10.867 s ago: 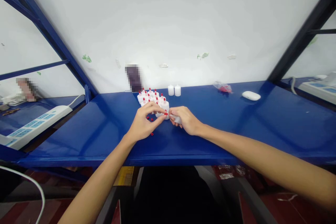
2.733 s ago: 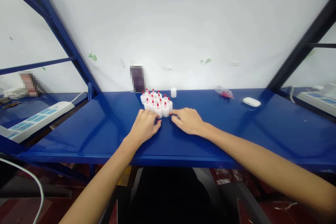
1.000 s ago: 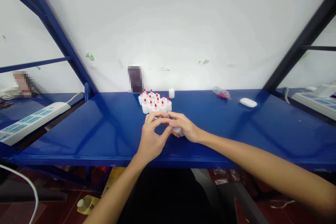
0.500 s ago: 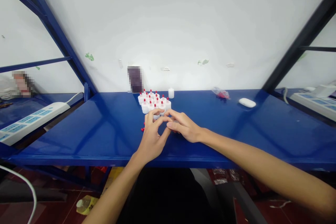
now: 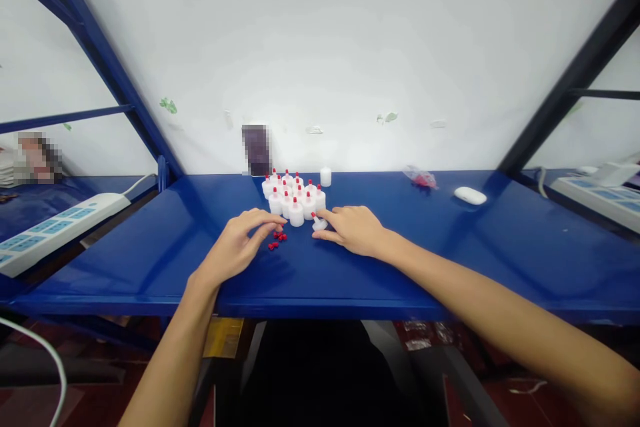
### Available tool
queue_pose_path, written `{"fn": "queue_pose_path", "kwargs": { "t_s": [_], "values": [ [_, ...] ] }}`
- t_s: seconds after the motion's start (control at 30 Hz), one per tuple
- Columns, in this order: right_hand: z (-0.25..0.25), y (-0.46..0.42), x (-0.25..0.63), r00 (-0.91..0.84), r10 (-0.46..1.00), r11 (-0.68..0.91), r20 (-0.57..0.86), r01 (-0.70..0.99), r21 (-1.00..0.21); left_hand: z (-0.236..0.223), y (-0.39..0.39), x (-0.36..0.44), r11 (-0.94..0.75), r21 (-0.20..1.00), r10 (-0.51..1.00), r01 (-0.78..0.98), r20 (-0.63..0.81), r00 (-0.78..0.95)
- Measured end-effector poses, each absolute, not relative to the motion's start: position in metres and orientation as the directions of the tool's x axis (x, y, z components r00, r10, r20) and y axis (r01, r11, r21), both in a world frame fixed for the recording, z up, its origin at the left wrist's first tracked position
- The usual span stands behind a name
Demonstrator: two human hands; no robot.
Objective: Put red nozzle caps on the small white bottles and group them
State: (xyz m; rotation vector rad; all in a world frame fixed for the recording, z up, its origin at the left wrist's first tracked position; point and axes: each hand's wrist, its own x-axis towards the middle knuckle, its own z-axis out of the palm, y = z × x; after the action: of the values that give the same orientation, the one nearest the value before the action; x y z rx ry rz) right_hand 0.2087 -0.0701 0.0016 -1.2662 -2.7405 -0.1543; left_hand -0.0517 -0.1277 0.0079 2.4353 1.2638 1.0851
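Several small white squeeze bottles (image 5: 296,212) with red tips stand upright in a tight cluster on the blue table (image 5: 390,280). Between thumb and fingers of my right hand (image 5: 356,229) is one more white bottle (image 5: 319,223), tilted, its red tip pointing up and left. My left hand (image 5: 240,240) hovers over loose red caps (image 5: 278,237) lying in front of the cluster. Its thumb and fingertips are drawn close together, with a trace of red beneath them; what they pinch, if anything, is too small to make out.
One white bottle (image 5: 325,177) without a red tip stands apart near the wall. Farther right are a clear bag with red pieces (image 5: 423,179) and a white oval case (image 5: 470,195). A power strip (image 5: 65,223) lies left, beyond the blue frame post (image 5: 135,100).
My hands were together before the cluster, fingertips meeting. Now my left hand has moved left to the loose red caps, while my right stays near with the bottle showing in its fingers.
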Motion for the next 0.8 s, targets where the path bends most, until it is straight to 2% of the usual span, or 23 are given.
{"fn": "queue_pose_path", "kwargs": {
  "t_s": [0.17,0.27,0.37,0.47,0.57,0.7,0.8],
  "values": [
    [-0.001,-0.068,0.213,-0.581,0.803,0.585,0.135,0.811,0.013,0.007,-0.120,-0.064,-0.664,0.401,0.706,0.631,0.614,0.353],
    [-0.002,-0.065,0.216,-0.565,0.810,0.576,0.158,0.816,-0.036,0.005,-0.108,-0.070,-0.614,0.314,0.717,0.724,0.605,0.346],
    [0.000,-0.060,0.217,-0.539,0.803,0.590,0.257,0.782,-0.202,0.002,-0.095,-0.074,-0.529,0.285,0.804,0.799,0.471,0.364],
    [0.002,-0.058,0.218,-0.401,0.793,0.589,0.458,0.695,-0.412,-0.001,-0.084,-0.073,-0.513,0.347,0.849,0.785,0.341,0.404],
    [0.003,-0.060,0.219,-0.267,0.768,0.608,0.582,0.587,-0.534,-0.005,-0.077,-0.068,-0.511,0.391,0.857,0.766,0.299,0.419],
    [0.001,-0.067,0.220,-0.260,0.770,0.630,0.582,0.449,-0.634,-0.005,-0.074,-0.063,-0.479,0.375,0.874,0.794,0.289,0.390],
    [-0.001,-0.070,0.217,-0.373,0.812,0.563,0.450,0.296,-0.772,0.001,-0.081,-0.058,-0.432,0.438,0.887,0.789,0.366,0.282]
  ]
}}
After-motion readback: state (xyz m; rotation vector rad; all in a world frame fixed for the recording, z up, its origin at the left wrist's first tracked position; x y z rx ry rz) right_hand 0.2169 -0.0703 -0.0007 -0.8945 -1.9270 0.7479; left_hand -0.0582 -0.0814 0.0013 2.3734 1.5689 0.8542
